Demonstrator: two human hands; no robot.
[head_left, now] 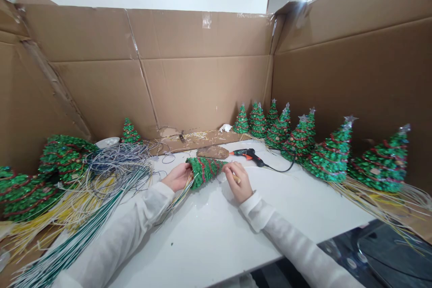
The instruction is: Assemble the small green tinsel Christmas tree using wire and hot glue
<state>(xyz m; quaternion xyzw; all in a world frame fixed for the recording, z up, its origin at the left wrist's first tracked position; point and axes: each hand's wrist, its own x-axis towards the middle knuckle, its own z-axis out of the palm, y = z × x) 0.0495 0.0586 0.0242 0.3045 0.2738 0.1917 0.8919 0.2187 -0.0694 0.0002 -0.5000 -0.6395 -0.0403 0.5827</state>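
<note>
View from above a white worktop (pixel 189 243), enclosed at the back and on both sides by folded cardboard walls (pixel 202 90). The front edge of the worktop runs diagonally across the lower right, and open surface lies between the white-sleeved forearms and along that edge. Room is tighter at the sides and rear. A row of green cone trees with star toppers (pixel 276 130) stands along the back and right, and loose green, yellow and white strands (pixel 67 234) are spread at the left, with a tangle of thin wires (pixel 118 166) beyond them.

A small green cone tree banded in red (pixel 204 172) is held on its side at centre, its tip directed to the right; whether it touches the worktop cannot be told. The left hand (pixel 177 177) is closed around its wide end, from which loose strands trail. The right hand (pixel 238 181) is curled beside the tip, gripping a pale stick-like piece (pixel 237 179). A black and orange hot glue gun (pixel 248 157) lies just beyond the right hand, and a brown oblong piece (pixel 212 152) lies just beyond the tree.
</note>
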